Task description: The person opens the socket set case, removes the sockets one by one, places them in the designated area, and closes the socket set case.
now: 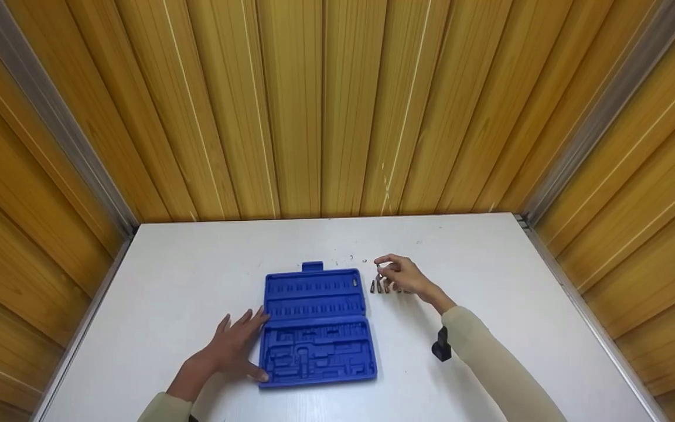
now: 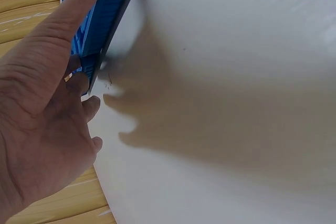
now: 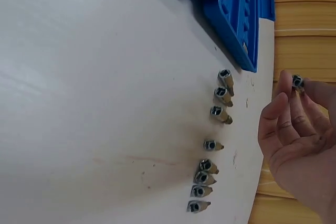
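Note:
A blue plastic tool case (image 1: 317, 320) lies opened flat on the white table, with moulded slots in both halves. My left hand (image 1: 232, 347) is spread along the case's left side, thumb at the near corner and fingertips by the hinge. Above the table, right of the case, my right hand (image 1: 409, 279) pinches a small metal bit socket (image 3: 297, 81) between thumb and fingers. Below that hand, several more bit sockets (image 3: 210, 145) lie in a row. One small metal piece (image 1: 355, 282) sits in the right end slot of the case's far half.
The white table (image 1: 197, 258) meets yellow wood-patterned panels (image 1: 290, 117) at the back and sides. A case latch (image 1: 312, 266) sticks out from the far edge. A black device (image 1: 442, 346) is at the right wrist. Tiny dark specks mark the tabletop behind the case.

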`<state>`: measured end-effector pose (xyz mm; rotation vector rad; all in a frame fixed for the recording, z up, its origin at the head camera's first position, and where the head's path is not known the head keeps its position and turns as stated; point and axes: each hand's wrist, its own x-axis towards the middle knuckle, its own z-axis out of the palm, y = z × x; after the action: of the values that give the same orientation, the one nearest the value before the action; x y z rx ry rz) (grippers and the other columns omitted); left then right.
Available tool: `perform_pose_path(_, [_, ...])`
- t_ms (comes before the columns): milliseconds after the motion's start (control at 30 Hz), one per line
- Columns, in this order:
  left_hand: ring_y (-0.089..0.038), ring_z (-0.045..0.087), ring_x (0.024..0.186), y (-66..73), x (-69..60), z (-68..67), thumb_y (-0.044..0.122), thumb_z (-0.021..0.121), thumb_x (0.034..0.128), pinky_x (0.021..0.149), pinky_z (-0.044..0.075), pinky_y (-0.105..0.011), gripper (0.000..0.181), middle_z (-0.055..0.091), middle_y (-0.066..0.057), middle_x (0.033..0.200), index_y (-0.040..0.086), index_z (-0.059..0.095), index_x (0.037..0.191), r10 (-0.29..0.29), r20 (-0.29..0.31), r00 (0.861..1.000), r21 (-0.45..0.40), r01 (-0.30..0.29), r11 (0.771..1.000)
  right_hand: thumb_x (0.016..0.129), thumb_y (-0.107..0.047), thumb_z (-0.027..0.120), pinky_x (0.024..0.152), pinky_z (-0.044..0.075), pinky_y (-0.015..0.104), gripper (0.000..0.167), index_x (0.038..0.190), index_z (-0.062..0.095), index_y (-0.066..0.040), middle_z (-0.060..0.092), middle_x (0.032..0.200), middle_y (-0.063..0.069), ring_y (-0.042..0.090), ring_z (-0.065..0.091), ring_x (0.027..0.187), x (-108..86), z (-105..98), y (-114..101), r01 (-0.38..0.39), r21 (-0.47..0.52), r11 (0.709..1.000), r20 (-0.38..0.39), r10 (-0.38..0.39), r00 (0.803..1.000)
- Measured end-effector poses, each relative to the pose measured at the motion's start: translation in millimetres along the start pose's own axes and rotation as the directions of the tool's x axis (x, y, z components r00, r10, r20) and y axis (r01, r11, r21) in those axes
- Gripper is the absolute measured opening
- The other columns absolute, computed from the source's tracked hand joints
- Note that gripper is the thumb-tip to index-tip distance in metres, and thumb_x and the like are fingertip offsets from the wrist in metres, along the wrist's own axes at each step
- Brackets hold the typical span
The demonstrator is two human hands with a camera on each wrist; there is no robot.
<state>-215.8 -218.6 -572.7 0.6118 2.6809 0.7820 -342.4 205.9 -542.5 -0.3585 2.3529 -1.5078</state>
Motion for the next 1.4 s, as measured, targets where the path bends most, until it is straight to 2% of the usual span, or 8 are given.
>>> perform_pose_path(233, [-0.053, 0.022, 0.153, -0.6, 0.5, -0.4, 0.050, 0.097, 0.0585, 0.119, 0.003, -0.079, 0.128, 0.024, -0.026, 0.167, 0.002, 0.031, 0.158, 0.016, -0.003, 1.000, 0.011, -0.016, 1.000, 0.105, -0.014, 0.056, 0.062, 0.051, 0.025, 0.042, 0.142, 0.051, 0.005, 0.071, 0.109, 0.023, 0.015, 0.065, 0.076, -13.0, -22.0, 10.6, -0.060, 0.009, 0.998, -0.036, 0.060, 0.998])
perform_pose_path(400, [-0.052, 0.020, 0.154, -1.5, -0.2, 0.3, 0.050, 0.096, 0.0579, 0.120, 0.002, -0.078, 0.128, 0.024, -0.025, 0.167, 0.003, 0.031, 0.158, 0.009, -0.001, 1.000, -0.005, -0.009, 1.000, 0.104, -0.014, 0.059, 0.069, 0.053, 0.030, 0.046, 0.145, 0.050, 0.003, 0.069, 0.115, 0.026, 0.019, 0.066, 0.085, -20.2, -36.3, 20.3, -0.094, -0.025, 0.995, -0.045, 0.093, 0.995])
perform_pose_path(533, [-0.052, 0.020, 0.154, -2.8, -1.3, 1.2, 0.051, 0.096, 0.0586, 0.120, 0.001, -0.078, 0.128, 0.024, -0.025, 0.167, 0.003, 0.031, 0.158, 0.001, -0.001, 1.000, -0.008, -0.001, 1.000, 0.102, -0.015, 0.063, 0.076, 0.057, 0.034, 0.052, 0.148, 0.047, 0.002, 0.067, 0.116, 0.023, 0.020, 0.066, 0.089, -26.3, -47.6, 27.7, -0.118, -0.049, 0.992, -0.037, 0.116, 0.992])
perform_pose_path(667, [-0.051, 0.020, 0.154, -2.8, -1.7, 0.7, 0.050, 0.096, 0.0592, 0.120, 0.000, -0.077, 0.127, 0.023, -0.024, 0.168, 0.002, 0.031, 0.158, -0.004, 0.000, 1.000, -0.009, 0.004, 1.000, 0.101, -0.014, 0.064, 0.077, 0.056, 0.035, 0.053, 0.148, 0.047, 0.002, 0.066, 0.115, 0.019, 0.021, 0.066, 0.088, -32.7, -57.6, 32.5, -0.124, -0.054, 0.991, -0.040, 0.122, 0.992])
perform_pose_path(900, [-0.052, 0.021, 0.154, -1.4, -1.2, 0.7, 0.051, 0.095, 0.0602, 0.120, 0.001, -0.078, 0.127, 0.024, -0.025, 0.167, 0.002, 0.031, 0.158, 0.011, -0.004, 1.000, 0.000, -0.011, 1.000, 0.102, -0.016, 0.063, 0.078, 0.056, 0.034, 0.052, 0.147, 0.048, 0.003, 0.067, 0.119, 0.024, 0.023, 0.068, 0.093, -43.5, -69.1, 40.3, -0.130, -0.100, 0.986, -0.084, 0.122, 0.989])
perform_pose_path(1067, [-0.054, 0.021, 0.153, -0.4, -1.8, 0.5, 0.048, 0.096, 0.0598, 0.119, 0.002, -0.079, 0.127, 0.024, -0.026, 0.167, 0.000, 0.031, 0.157, 0.025, -0.010, 1.000, -0.008, -0.025, 1.000, 0.102, -0.015, 0.063, 0.073, 0.055, 0.029, 0.049, 0.145, 0.050, 0.005, 0.065, 0.114, 0.020, 0.022, 0.066, 0.089, -47.4, -74.5, 48.7, -0.129, -0.118, 0.985, -0.118, 0.115, 0.986])
perform_pose_path(1200, [-0.052, 0.020, 0.154, -0.7, -1.3, 1.3, 0.049, 0.096, 0.0596, 0.120, 0.001, -0.078, 0.127, 0.023, -0.024, 0.168, 0.001, 0.031, 0.158, 0.012, -0.003, 1.000, -0.014, -0.012, 1.000, 0.101, -0.013, 0.063, 0.068, 0.052, 0.024, 0.048, 0.144, 0.051, 0.005, 0.064, 0.111, 0.015, 0.019, 0.063, 0.085, -49.4, -77.6, 54.2, -0.148, -0.134, 0.980, -0.138, 0.129, 0.982])
perform_pose_path(1400, [-0.051, 0.019, 0.154, -0.6, -0.6, 1.1, 0.049, 0.096, 0.0604, 0.120, 0.000, -0.077, 0.127, 0.022, -0.023, 0.168, 0.002, 0.030, 0.158, 0.004, 0.003, 1.000, -0.010, -0.004, 1.000, 0.100, -0.007, 0.062, 0.063, 0.050, 0.025, 0.046, 0.143, 0.051, 0.007, 0.064, 0.112, 0.021, 0.017, 0.061, 0.080, -50.5, -77.7, 63.3, -0.152, -0.166, 0.974, -0.136, 0.130, 0.982])
